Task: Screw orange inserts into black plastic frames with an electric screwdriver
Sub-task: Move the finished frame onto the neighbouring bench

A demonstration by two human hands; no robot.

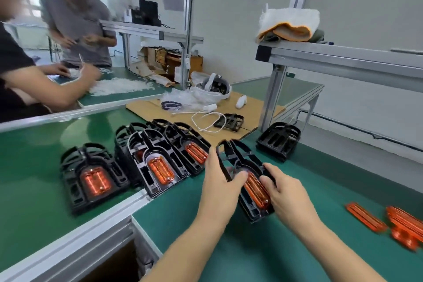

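A black plastic frame [240, 158] with an orange insert [255, 190] in its middle is held over the green table between both hands. My left hand [219, 181] grips its left edge, thumb on top near the insert. My right hand [288, 194] grips its right edge, thumb beside the insert. To the left lie several black frames with orange inserts [160, 170], the nearest ones at the table joint. No electric screwdriver is visible.
Loose orange inserts [366, 217] lie at the right on the green mat. An empty black frame [278, 141] stands by the aluminium shelf leg [271, 98]. A cardboard sheet [146, 109] with white cables and a headset sits behind. Two people work at the left table.
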